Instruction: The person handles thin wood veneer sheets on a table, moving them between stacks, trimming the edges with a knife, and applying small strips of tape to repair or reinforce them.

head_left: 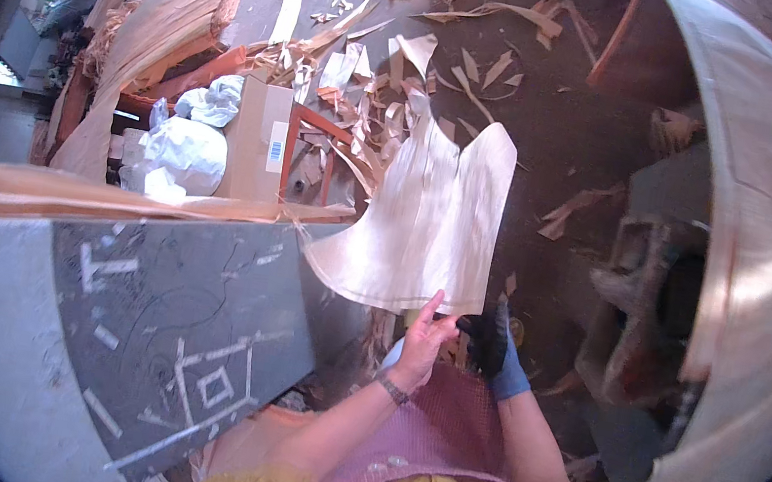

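A cream sewn fabric piece (434,218) hangs stretched out in front of me. It has a stitched, curved near hem and a notch in its far edge. My left hand (423,341), bare with a watch on the wrist, grips the near hem, one finger laid along the fabric. At the near right corner, my right hand (488,344) is closed on the same piece. It wears a black and blue glove, and the fingertips are partly hidden.
Left of me stands a grey worktable (191,342) with tape marks. Beyond it are a cardboard box (256,142), white bags (184,156) and stacked orange-edged fabric (163,28). Fabric scraps (359,87) litter the floor. Pale cloth (765,278) drapes on the right, beside a blurred machine (621,306).
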Available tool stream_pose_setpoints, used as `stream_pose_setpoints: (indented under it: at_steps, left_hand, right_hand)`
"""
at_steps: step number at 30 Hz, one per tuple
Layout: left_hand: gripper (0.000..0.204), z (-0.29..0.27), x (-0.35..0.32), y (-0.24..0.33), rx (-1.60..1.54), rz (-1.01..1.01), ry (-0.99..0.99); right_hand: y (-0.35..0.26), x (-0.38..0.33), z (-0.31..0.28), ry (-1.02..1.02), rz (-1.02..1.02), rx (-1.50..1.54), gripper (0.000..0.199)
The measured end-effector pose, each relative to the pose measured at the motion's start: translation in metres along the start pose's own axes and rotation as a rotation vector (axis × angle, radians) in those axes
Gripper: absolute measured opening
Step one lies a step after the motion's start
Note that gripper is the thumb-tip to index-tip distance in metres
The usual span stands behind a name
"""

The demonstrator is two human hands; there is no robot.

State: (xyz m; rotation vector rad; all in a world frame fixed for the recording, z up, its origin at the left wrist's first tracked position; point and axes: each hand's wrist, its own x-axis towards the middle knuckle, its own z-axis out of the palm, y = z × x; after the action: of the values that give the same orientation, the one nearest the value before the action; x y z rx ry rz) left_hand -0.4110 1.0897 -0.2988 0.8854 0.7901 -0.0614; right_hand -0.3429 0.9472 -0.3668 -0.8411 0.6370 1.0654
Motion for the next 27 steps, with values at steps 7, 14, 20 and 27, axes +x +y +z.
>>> stream_pose_setpoints:
  at_steps: [7, 14, 20, 27]
  left_hand:
    - [0.063, 0.045, -0.082, 0.0, -0.012, -0.515, -0.3]
    - [0.06, 0.05, -0.118, -0.029, 0.113, -0.642, -0.556]
    - [0.053, -0.017, -0.146, -0.052, 0.528, -0.653, -0.382]
    - [0.019, -0.151, -0.109, -0.113, 0.483, -0.517, 0.081]
  right_hand:
    - [-0.031, -0.134, 0.005, 0.314, -0.61, -0.427, 0.021]
    - [0.007, -0.191, -0.016, 0.428, -0.251, -0.559, 0.024]
    - [0.127, -0.212, -0.1, 0.399, -0.425, -1.276, 0.026]
    - [-0.029, -0.338, 0.0, 0.698, -1.194, -1.654, 0.029]
